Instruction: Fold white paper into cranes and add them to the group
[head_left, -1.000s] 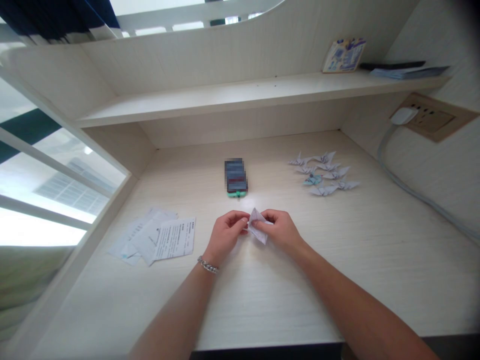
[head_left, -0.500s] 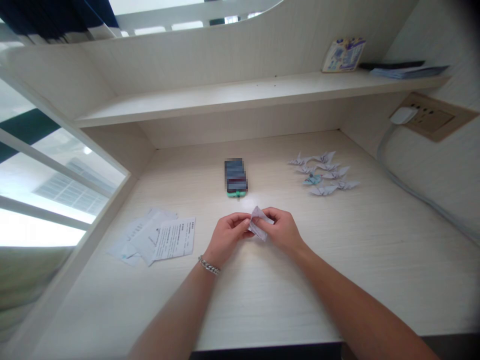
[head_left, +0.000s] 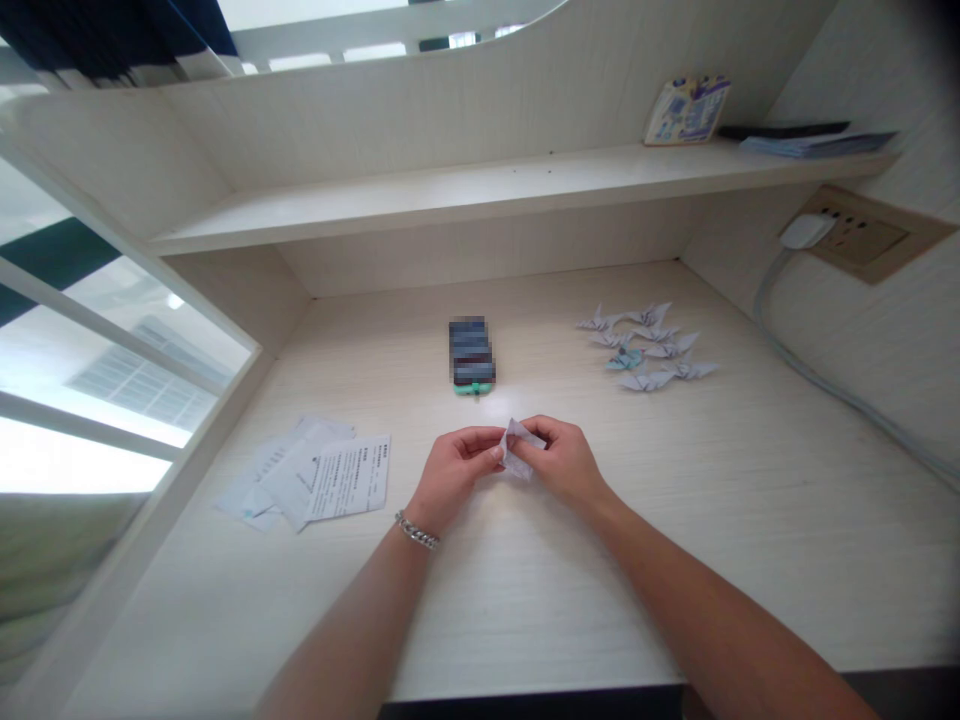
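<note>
A small folded piece of white paper (head_left: 516, 447) is pinched between both my hands just above the pale wooden desk (head_left: 525, 580). My left hand (head_left: 450, 480), with a silver bracelet at the wrist, grips its left side with curled fingers. My right hand (head_left: 566, 462) holds the right side, thumb and fingers closed on it. A phone (head_left: 471, 355) lies flat on the desk just beyond my hands.
Several folded paper cranes (head_left: 646, 348) sit at the back right. Printed paper sheets (head_left: 315, 475) lie to the left. A shelf (head_left: 480, 190) runs above the desk with a card and booklets. A wall socket and cable (head_left: 806, 235) are at right; a window frame is at left.
The folded paper has been pressed smaller and rotated slightly between my fingers. My hands stay in nearly the same spot.
</note>
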